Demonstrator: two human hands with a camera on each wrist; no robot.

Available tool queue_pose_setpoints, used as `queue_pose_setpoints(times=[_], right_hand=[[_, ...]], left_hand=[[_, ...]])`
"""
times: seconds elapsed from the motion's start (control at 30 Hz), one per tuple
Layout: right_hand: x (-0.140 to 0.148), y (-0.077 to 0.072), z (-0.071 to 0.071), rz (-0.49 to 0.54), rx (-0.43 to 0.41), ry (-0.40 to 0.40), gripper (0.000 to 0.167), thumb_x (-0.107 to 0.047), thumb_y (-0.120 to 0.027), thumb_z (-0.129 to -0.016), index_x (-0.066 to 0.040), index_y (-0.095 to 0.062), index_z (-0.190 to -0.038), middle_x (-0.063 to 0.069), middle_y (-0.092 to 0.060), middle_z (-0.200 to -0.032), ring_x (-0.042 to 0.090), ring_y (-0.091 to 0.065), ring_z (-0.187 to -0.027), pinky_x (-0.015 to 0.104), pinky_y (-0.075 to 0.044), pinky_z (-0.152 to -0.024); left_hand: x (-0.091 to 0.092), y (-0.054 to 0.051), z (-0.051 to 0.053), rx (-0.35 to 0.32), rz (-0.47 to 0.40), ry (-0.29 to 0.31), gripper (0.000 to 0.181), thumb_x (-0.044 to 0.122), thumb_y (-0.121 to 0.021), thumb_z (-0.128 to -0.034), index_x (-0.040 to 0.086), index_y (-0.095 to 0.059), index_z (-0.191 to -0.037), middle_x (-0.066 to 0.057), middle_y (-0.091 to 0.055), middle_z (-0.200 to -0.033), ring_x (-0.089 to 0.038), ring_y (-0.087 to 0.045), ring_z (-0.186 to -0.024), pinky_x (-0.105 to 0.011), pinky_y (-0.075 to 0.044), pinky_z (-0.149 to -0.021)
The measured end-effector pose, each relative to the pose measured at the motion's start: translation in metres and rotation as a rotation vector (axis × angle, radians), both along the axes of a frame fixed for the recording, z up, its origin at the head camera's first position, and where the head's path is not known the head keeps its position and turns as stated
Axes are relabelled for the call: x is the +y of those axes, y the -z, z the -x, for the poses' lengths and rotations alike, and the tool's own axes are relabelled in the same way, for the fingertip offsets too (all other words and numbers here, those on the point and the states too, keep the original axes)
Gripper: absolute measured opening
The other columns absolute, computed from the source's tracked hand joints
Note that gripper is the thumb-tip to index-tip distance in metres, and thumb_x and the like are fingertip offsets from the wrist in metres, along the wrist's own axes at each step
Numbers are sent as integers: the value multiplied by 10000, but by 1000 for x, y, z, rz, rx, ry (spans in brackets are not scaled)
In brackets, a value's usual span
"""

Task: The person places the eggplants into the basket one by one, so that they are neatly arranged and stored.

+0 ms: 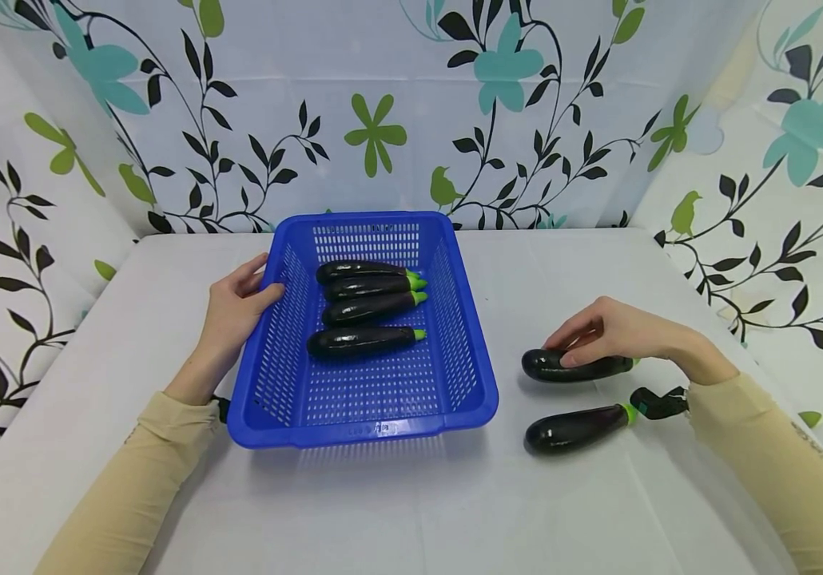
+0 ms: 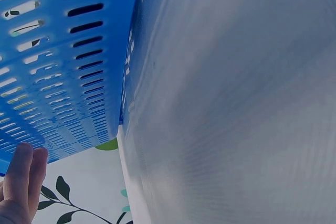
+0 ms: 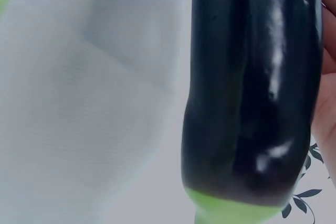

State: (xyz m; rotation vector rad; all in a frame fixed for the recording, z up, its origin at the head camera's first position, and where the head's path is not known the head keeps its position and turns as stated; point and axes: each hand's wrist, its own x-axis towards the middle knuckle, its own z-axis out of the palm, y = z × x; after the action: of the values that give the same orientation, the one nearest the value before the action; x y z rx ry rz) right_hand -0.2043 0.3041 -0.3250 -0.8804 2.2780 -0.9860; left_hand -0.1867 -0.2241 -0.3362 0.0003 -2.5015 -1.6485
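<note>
Head cam: L hand (image 1: 235, 307) gripped the left rim of the blue basket (image 1: 325, 436), thumb over the edge, fingers outside. Four eggplants (image 1: 357, 342) lay in it, green stems to the right: three bunched, one slightly apart, nearer the person. R hand (image 1: 609, 331) pinched a 5th eggplant (image 1: 580, 370) btwn thumb & fingers, right of the basket; prob. at tabletop (image 1: 419, 511) level, though contact w/ the cloth couldn't be made out. 6th eggplant (image 1: 577, 430) lay just beside it, nearer the person.
</note>
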Motion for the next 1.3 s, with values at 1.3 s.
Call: queue_pose_setpoints(times=[1.3], right_hand=[[-39, -63, 40, -156, 100, 148, 312, -291, -771, -879, -204, -753, -1179, 1, -750, -1112, 180, -701, -991, 339, -553, -854]], left_hand=[[0, 0, 0, 8, 2, 1, 638, 244, -584, -998, 71, -336, -1559, -224, -542, -1436, -278, -627, -1163, -101, -521, -793]])
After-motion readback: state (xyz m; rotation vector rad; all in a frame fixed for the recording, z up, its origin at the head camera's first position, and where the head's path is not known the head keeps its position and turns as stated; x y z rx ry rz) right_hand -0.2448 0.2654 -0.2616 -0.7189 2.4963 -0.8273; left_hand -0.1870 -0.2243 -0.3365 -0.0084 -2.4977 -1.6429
